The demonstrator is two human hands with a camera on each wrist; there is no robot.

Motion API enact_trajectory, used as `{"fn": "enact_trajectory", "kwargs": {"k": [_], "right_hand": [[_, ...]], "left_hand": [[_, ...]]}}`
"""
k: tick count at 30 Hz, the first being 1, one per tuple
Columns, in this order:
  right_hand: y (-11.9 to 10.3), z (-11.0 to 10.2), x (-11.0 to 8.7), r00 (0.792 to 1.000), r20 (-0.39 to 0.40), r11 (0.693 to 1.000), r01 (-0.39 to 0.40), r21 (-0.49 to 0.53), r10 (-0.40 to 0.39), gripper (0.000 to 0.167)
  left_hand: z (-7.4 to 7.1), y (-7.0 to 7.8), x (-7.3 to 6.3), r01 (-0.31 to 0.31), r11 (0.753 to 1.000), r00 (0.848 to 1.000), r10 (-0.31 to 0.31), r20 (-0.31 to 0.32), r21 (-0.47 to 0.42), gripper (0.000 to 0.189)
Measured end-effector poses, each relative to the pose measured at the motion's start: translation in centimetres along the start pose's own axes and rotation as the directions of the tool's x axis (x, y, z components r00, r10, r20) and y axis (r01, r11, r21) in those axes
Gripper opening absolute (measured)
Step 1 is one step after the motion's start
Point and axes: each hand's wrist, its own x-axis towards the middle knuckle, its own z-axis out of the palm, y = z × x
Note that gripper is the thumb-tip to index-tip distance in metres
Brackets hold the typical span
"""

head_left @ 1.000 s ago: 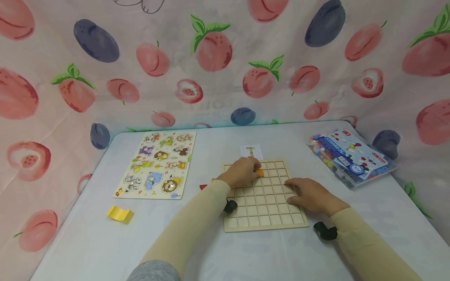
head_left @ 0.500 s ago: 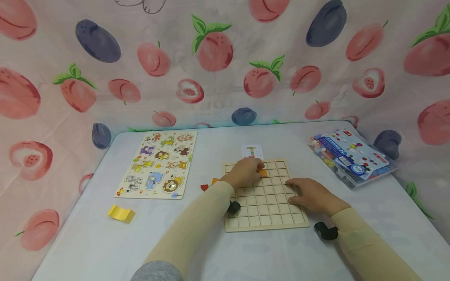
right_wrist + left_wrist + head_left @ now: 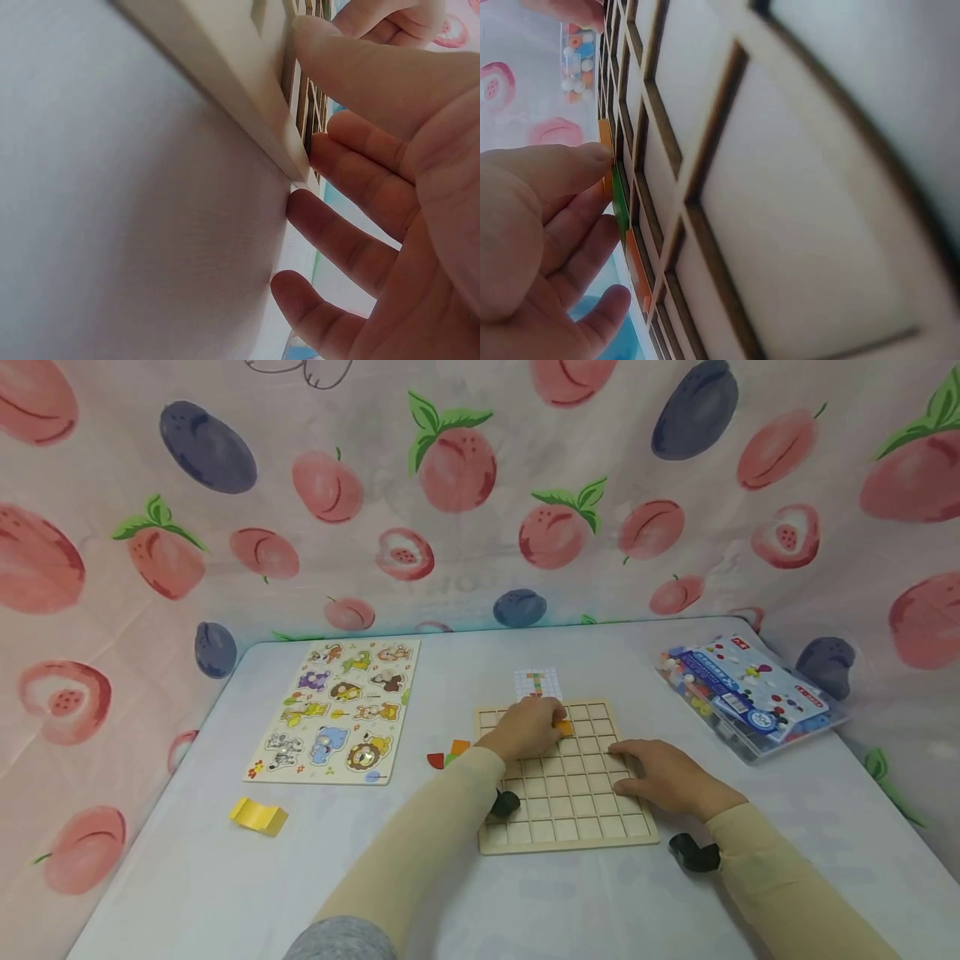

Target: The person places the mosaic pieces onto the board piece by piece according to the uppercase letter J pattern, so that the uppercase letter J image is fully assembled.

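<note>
A wooden grid board lies at the middle of the table. Over its far part, my left hand pinches an orange square tile between thumb and fingers. In the left wrist view, a green tile and another orange tile sit on the board beside that tile. My right hand rests its thumb and fingertips on the board's right edge, holding nothing. Just left of the board lie a red piece, an orange tile and a partly hidden green piece.
A small printed grid card lies behind the board. An animal puzzle board and a yellow wavy block are at the left. The back right holds a clear plastic case of colored beads.
My left hand has shifted slightly right along with the orange tile, uncovering more of the loose pieces left of the board. The right hand stays in place.
</note>
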Motion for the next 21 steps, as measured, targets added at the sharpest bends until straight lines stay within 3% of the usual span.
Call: {"fn": "enact_trajectory", "kwargs": {"k": [21], "right_hand": [[-0.16,-0.14,0.04,1.0,0.001,1.0,0.011,-0.012,-0.011,0.058]], "left_hand": [[0.33,0.41,0.23,0.006,1.0,1.0,-0.005,-0.017,0.007,0.027]]}}
